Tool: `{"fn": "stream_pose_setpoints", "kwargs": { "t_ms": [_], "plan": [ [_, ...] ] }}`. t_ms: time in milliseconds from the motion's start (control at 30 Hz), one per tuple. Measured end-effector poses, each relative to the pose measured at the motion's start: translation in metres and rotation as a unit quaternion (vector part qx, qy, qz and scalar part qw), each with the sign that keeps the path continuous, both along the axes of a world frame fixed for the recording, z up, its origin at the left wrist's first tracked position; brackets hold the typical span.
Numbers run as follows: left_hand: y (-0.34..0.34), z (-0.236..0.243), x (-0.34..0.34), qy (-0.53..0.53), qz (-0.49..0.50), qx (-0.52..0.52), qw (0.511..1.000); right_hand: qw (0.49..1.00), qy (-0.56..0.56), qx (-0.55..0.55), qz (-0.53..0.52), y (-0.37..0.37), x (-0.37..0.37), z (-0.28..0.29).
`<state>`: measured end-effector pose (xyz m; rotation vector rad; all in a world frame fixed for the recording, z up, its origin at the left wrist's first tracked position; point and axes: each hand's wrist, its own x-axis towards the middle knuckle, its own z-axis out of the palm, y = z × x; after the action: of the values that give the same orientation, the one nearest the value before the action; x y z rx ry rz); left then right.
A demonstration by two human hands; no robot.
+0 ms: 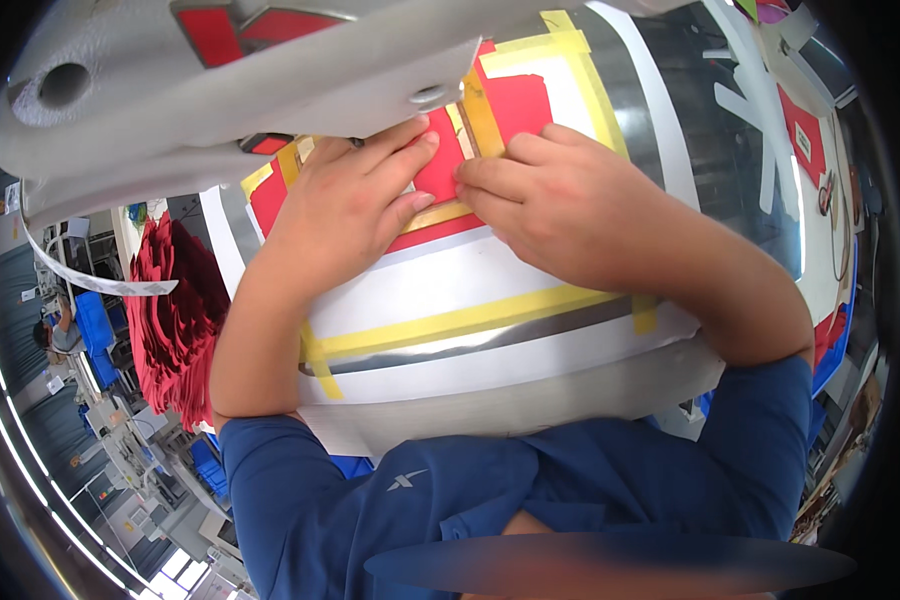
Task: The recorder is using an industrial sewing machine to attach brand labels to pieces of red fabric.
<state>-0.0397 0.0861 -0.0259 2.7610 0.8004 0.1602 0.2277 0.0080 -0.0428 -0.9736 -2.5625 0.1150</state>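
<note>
Red fabric (522,103) lies on a white board edged with yellow tape (470,323), under a pale machine arm. A yellowish strip (480,112) runs across the fabric between my hands. My left hand (355,205) rests on the left part of the red piece, its fingers stretched out and lying flat beside the machine arm. My right hand (560,200) is closed in a pinch at the strip's near end, its fingertips against the red fabric. What lies between those fingertips is hidden.
The pale machine arm (270,90), which looks like a sewing machine's, covers the upper left. A pile of red fabric pieces (175,310) hangs at the left. On the right are another red piece (802,140) and scissors (826,192). A person (65,335) sits far left.
</note>
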Motion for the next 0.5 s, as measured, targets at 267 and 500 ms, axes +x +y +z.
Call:
{"fn": "stream_pose_setpoints", "kwargs": {
  "t_ms": [267, 500],
  "plan": [
    [0.004, -0.002, 0.003, -0.013, 0.014, -0.021, 1.0, 0.999, 0.01, 0.021, -0.028, 0.001, -0.003, -0.004],
    [0.012, -0.012, -0.001, -0.044, 0.063, -0.046, 0.996, 0.999, -0.006, -0.022, -0.036, 0.006, 0.0, -0.001]
  ]
}}
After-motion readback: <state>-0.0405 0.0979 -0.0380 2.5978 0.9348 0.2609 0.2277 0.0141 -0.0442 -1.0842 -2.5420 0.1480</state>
